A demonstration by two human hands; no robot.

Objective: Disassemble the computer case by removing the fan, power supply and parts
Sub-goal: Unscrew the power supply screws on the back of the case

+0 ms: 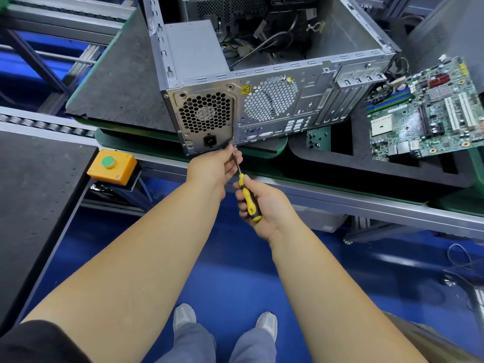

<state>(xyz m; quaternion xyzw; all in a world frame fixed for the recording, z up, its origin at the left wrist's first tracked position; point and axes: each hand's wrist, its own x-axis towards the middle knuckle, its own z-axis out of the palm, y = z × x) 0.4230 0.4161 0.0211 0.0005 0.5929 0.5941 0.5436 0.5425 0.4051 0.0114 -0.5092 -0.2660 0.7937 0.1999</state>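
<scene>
An open grey computer case (309, 100) lies on its side on a green-edged pallet, its rear panel facing me. The power supply (204, 113) sits in its left end, honeycomb grille and power socket showing. My right hand (264, 205) grips the yellow-and-black handle of a screwdriver (248, 197). Its shaft points up to the lower right corner of the power supply plate. My left hand (214, 166) pinches the shaft just below that corner. Loose cables (251, 48) lie inside the case.
A green motherboard (429, 108) rests on a black foam tray (366, 163) to the right. Small screws lie on a green pad (318, 138) under the case edge. A yellow box with a green button (111, 166) is mounted on the conveyor rail at left.
</scene>
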